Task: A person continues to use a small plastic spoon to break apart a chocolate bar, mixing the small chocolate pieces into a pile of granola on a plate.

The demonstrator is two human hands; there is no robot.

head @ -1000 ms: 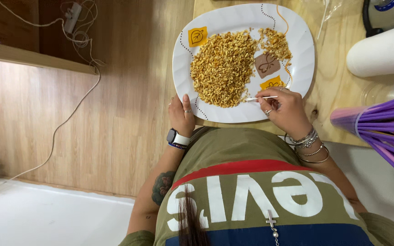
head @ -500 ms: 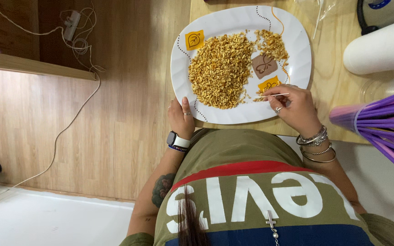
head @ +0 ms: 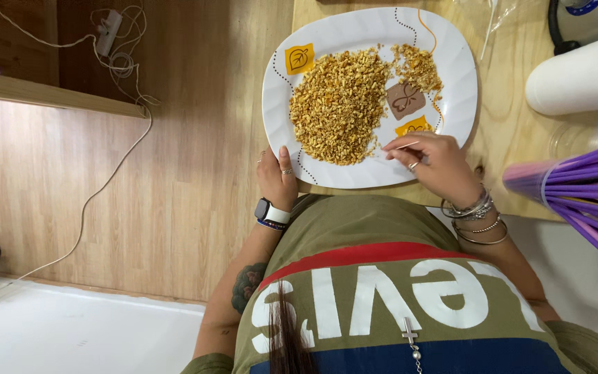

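Thin stick (head: 401,146), lying sideways, tip leftward

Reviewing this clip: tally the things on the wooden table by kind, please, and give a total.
White plate: 1
Heaps of chopped golden bits on it: 2
White paper roll: 1
Bundle of purple straws: 1
Total: 5

A glossy white ceramic-looking plate (head: 444,66) of coarse, matt golden crumbs (head: 337,107) rests on a smooth light-wood table (head: 506,131); at 3 o'clock, shiny purple plastic straws (head: 576,190).

Light wood floor (head: 105,180), trailing white cable (head: 98,194)
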